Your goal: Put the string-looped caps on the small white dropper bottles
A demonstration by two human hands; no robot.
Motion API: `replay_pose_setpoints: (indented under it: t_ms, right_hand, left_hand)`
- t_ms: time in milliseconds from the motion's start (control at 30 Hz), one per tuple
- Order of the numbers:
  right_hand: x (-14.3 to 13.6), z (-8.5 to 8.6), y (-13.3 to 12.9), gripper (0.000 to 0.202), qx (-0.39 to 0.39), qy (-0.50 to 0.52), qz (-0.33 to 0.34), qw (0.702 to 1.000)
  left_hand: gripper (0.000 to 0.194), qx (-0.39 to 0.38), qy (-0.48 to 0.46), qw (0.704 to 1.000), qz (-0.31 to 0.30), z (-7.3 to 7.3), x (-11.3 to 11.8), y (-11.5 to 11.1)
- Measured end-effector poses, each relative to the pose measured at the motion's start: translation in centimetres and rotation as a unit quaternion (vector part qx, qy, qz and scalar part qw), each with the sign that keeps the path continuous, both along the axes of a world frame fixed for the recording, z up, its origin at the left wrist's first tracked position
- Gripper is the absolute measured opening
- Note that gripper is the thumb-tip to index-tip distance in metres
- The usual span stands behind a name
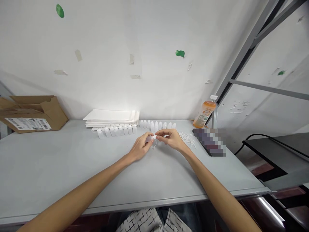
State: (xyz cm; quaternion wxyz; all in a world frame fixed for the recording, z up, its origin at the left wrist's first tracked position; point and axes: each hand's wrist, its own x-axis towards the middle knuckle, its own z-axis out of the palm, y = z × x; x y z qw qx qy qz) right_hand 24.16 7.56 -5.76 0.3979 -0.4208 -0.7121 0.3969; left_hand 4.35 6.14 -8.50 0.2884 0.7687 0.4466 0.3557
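Note:
Near the middle of the table, my left hand (140,146) is closed around a small white plastic bottle (149,139) that lies tilted toward the right. The fingers of my right hand (170,138) pinch the bottle's neck end, where a thin white strap with a small tip dangles below. Whether a cap is seated there is too small to tell. Just behind my hands stands a row of small white bottles (156,125). Another row of similar bottles (116,130), some with straps at the neck, stands to the left. To the right of my right hand lies a pile of white strap pieces (187,139).
A stack of white sheets or envelopes (111,115) lies against the wall. An opened cardboard box (33,112) sits at the far left. At the right are an orange drink bottle (205,112) and a dark, blurred flat device (210,142). A metal frame (241,64) rises beside the table.

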Motion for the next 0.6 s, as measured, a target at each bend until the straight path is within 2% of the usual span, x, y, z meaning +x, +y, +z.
replay_pose_setpoints:
  t_ms: [200,433,600]
  right_hand:
    - [-0.3,-0.3,-0.1,0.026,0.023,-0.012,0.02,0.999]
    - [-0.8,-1.0,-0.1,0.041,0.09,-0.12,-0.019,0.988]
    - [-1.1,-1.2,-0.2,0.045,0.106,-0.171,-0.035,0.979]
  left_hand:
    - [0.032,0.015,0.006,1.0,-0.006,-0.1,0.0,0.0]
    - [0.026,0.037,0.007,0.999,-0.023,-0.3,-0.1,-0.1]
    - [0.028,0.04,0.021,0.999,-0.025,-0.7,-0.2,-0.1]
